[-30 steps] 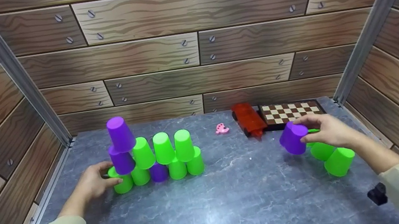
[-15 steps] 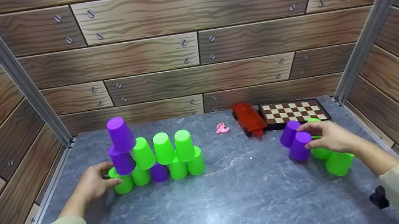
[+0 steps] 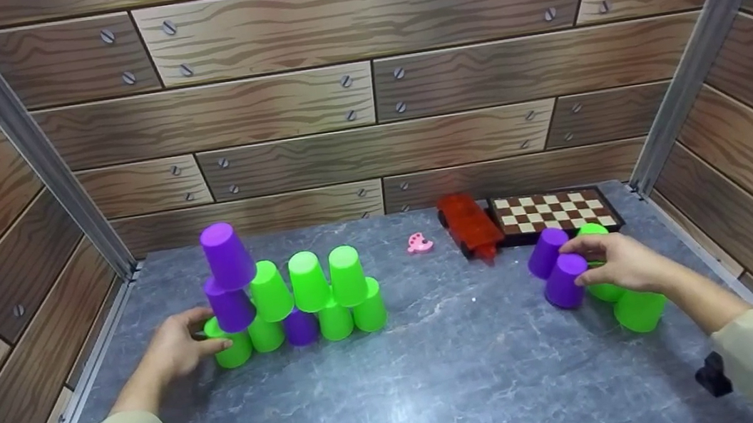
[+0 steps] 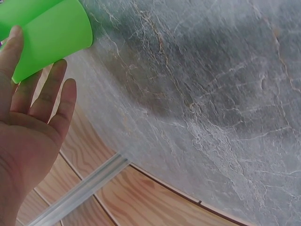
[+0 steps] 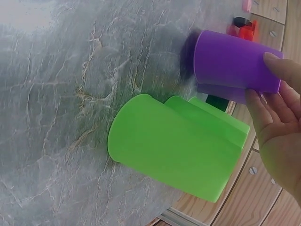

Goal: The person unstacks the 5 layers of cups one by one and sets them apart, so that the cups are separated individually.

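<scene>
- Grey table [image 3: 400, 402]: marbled; bears all cups.
- Stack of upside-down cups [image 3: 308, 284]: at left; five below, four above, one on top.
- Left hand [image 3: 176, 347]: thumb and fingers parted around bottom-left green cup [image 3: 232, 349].
- Right hand [image 3: 618, 262]: thumb and fingertips pinch purple cup [image 3: 565, 287], just left of green cups [image 3: 640, 312].

The left wrist view crops a green cup [image 4: 59, 37].

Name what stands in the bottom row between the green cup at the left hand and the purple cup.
One green cup stands between the end cup at the left hand and the bottom purple cup; the head view shows it.
</scene>
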{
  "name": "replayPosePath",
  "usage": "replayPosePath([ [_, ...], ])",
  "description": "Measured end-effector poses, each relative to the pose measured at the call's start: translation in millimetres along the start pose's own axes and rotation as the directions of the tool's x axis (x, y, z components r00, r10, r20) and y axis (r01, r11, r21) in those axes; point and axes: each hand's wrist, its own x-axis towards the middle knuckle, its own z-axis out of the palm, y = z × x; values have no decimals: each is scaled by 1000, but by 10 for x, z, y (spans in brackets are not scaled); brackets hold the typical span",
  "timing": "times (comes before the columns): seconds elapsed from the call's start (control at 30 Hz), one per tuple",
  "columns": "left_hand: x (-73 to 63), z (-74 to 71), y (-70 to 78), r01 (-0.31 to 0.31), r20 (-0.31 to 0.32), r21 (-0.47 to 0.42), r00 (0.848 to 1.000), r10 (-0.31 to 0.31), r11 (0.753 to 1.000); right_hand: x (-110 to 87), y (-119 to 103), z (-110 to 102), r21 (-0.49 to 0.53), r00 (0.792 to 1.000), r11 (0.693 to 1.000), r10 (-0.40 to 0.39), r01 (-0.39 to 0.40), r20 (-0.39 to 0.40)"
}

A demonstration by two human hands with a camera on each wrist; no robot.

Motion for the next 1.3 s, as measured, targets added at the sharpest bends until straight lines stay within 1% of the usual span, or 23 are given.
replayPosePath([
  [0.27,-8,3,17,10,5,-9,1000,-10,1000,-8,11,15,-8,1000,1000,6,-6,6],
  [0.53,-18,-8,11,4,13,-4,1000,-4,1000,-2,43,29,0,1000,1000,15,-15,5],
  [0.97,-11,-6,3,7,14,-6,1000,-7,1000,3,43,12,-26,1000,999,21,-21,-3],
  [1.1,-7,-8,2,5,13,2,1000,-5,1000,-3,50,-8,-24,1000,1000,7,-8,-4],
  [1.2,-7,-5,1,6,10,2,1000,-6,1000,-10,41,-42,-9,1000,1000,-18,18,-2],
  [1.3,-6,-1,3,9,11,1,1000,-9,1000,-18,-10,-102,-4,999,999,-43,43,-6],
])
